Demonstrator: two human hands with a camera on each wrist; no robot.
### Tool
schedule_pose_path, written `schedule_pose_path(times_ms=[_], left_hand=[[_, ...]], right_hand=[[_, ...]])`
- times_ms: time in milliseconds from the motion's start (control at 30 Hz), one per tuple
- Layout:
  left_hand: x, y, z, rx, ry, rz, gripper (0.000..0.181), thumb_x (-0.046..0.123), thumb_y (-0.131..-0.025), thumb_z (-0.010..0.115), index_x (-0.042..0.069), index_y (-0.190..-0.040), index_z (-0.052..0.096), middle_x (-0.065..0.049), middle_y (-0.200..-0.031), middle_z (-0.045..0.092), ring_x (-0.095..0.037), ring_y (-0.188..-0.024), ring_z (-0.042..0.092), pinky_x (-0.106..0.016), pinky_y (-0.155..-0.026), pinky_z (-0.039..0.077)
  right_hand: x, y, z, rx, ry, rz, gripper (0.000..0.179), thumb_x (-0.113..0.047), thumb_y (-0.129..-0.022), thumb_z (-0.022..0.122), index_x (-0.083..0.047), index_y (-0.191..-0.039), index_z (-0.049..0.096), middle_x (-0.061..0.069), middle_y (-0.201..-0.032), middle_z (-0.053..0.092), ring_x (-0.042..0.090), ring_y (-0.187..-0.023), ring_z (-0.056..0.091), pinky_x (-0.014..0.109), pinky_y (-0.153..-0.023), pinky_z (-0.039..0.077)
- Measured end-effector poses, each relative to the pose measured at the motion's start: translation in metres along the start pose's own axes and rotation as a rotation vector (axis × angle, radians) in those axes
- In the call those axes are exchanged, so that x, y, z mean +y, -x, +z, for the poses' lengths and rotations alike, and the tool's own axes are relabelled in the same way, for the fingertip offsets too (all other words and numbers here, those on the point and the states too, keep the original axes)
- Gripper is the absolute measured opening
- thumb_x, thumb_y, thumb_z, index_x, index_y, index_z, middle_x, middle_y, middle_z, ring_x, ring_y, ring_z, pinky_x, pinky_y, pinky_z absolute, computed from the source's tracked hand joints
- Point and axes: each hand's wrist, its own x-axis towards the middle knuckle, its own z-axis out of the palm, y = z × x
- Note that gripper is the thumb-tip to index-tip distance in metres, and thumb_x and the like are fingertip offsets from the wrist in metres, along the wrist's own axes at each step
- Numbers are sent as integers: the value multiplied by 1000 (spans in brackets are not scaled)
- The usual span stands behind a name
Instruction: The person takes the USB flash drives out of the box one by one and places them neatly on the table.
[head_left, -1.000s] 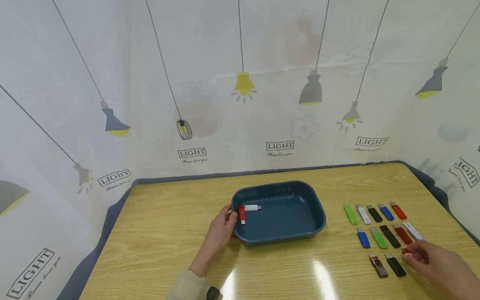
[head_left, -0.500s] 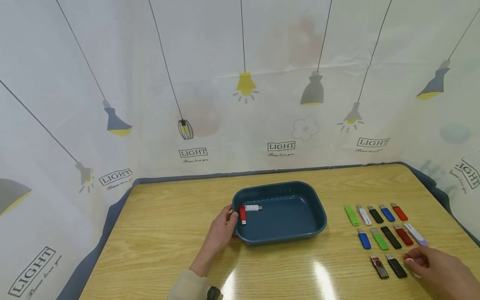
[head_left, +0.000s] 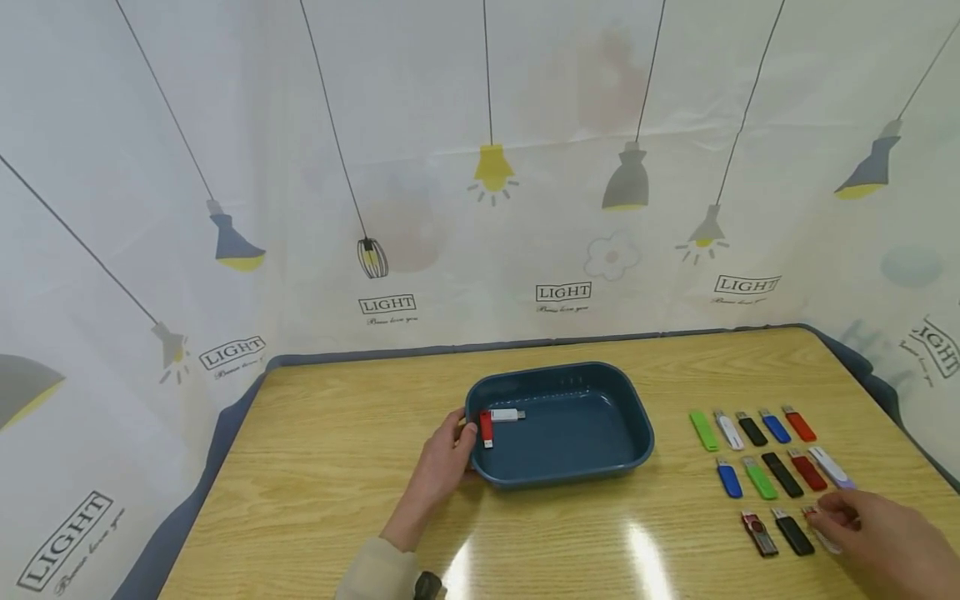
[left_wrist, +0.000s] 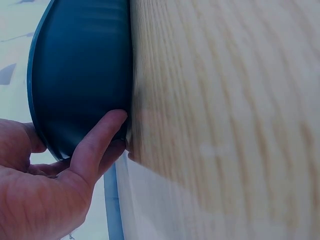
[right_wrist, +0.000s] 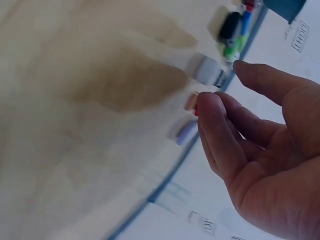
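Observation:
My left hand grips the left end of a dark blue plastic tray, thumb at its rim. In the left wrist view the fingers press against the tray's outer wall. Inside lie a red USB stick and a white one. At the right, my right hand is over a pale USB stick with a reddish end, which it partly covers. The right wrist view shows the thumb and fingertips apart, with a whitish stick on the table just beyond them.
Several USB sticks lie in rows right of the tray, among them a dark red one, a black one, a green one and a white-purple one. A printed curtain surrounds the wooden table.
The right hand has lowered the red-and-white USB stick to the table beside the black one and loosened its fingers from it. The left hand stays at the tray.

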Motion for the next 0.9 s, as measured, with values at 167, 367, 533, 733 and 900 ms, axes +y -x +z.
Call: schedule_pose_path(times_ms=[167, 367, 533, 733, 900], left_hand=[[0, 0, -1, 13, -22, 6, 46, 20, -111, 45, -4, -150, 46, -30, -142, 57, -40, -124, 62, -50, -94, 58], [0, 0, -1, 1, 4, 5, 47, 20, -111, 45, -5, -151, 44, -31, -143, 55, -41, -122, 62, -47, -86, 62], [-1, 0, -2, -4, 27, -5, 47, 20, -111, 45, -5, -151, 44, -32, -144, 54, -41, -120, 63, -45, -81, 63], [-1, 0, -1, 1, 9, 3, 46, 20, -111, 45, -4, -151, 45, -32, -143, 55, -41, -122, 62, -47, -86, 62], [0, 0, 0, 3, -8, 5, 46, 21, -111, 46, -4, -150, 46, -31, -143, 56, -41, -124, 61, -48, -90, 61]], right_hand=[[-15, 3, -18, 131, 6, -64, 37, -19, -97, 72, 17, -101, 63, 4, -76, 62, 21, -68, 59, 43, -63, 54], [-47, 9, -50, 278, -5, -184, 43, -18, -100, 69, 21, -114, 59, 9, -81, 66, 29, -71, 66, 48, -60, 56], [-82, 10, -68, 305, 7, -280, 44, -21, -102, 67, 17, -123, 60, 16, -92, 71, 35, -81, 69, 52, -65, 58], [-133, 9, -71, 349, -13, -472, 38, -23, -99, 72, 5, -124, 67, 8, -102, 74, 25, -86, 71, 42, -68, 60], [-176, 7, -64, 395, -10, -619, 29, -20, -94, 77, -5, -118, 71, 10, -111, 73, 24, -91, 72, 40, -69, 61]])
